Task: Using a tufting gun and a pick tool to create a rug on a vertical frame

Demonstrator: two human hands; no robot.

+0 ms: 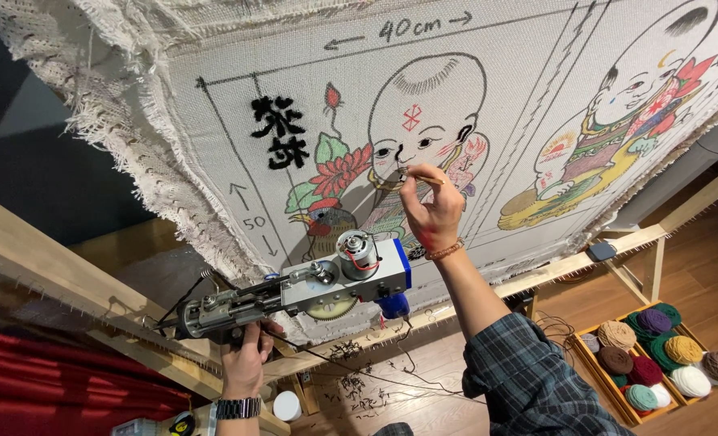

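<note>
Canvas (488, 121), cream and frayed-edged, bears colourful child figures.

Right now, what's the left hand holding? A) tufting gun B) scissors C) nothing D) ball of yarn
A: the left hand grips the handle of the metal tufting gun below the stretched cloth, while the right hand pinches a thin stick at the drawn face.
</note>
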